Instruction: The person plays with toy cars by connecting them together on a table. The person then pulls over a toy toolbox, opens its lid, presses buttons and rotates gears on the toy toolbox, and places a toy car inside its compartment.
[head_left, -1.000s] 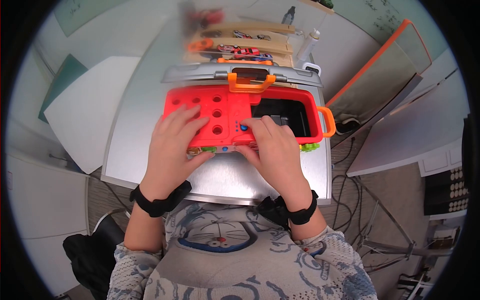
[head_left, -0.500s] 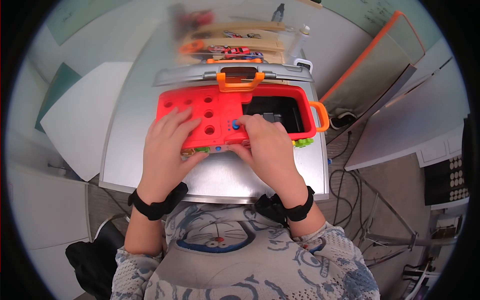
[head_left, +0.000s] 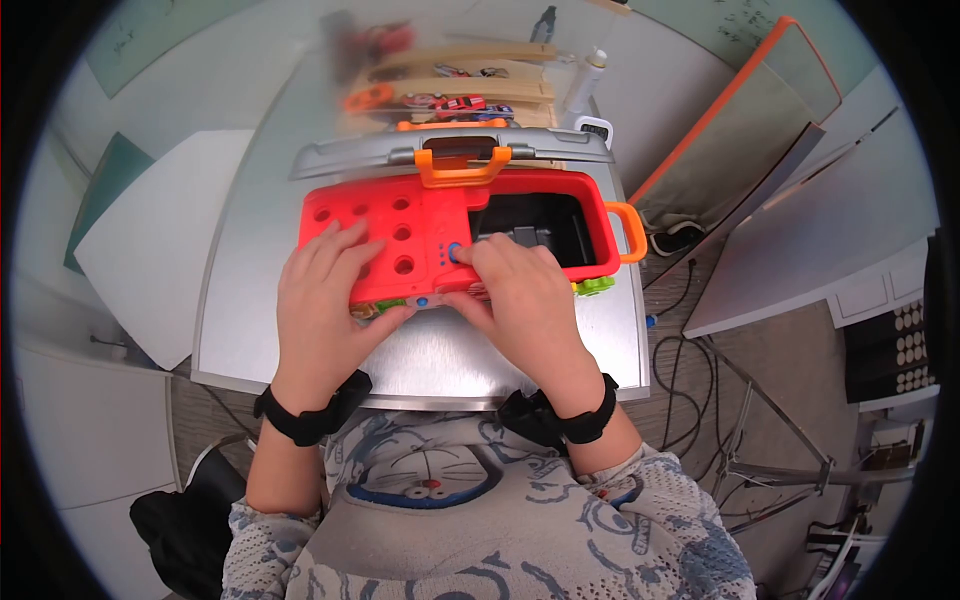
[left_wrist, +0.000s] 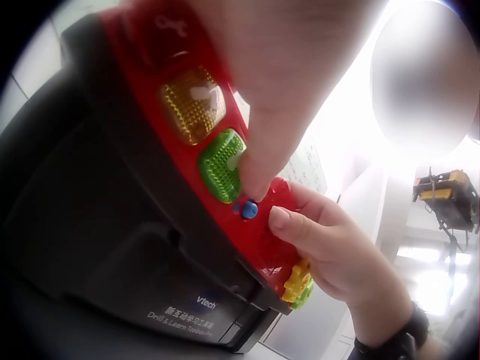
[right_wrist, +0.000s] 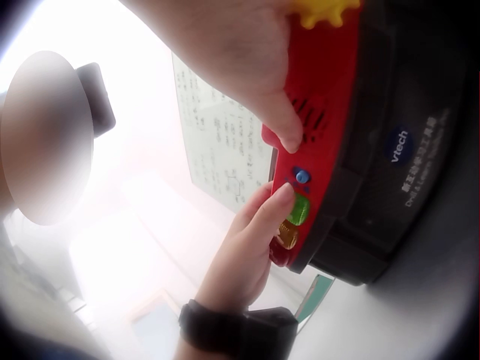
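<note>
Left fingers (head_left: 333, 258) spread on red toolbox (head_left: 430, 222), right fingers (head_left: 494, 262) gripping it; metal table (head_left: 455, 352), floor cables (head_left: 655, 370).

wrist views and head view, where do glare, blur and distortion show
Head view: fisheye curving with black corners, a sheen on the metal table, a blurred red item at its far end; left wrist view: blown-out light at upper right, vtech lettering on the toolbox readable; right wrist view: washed-out white on the left.
</note>
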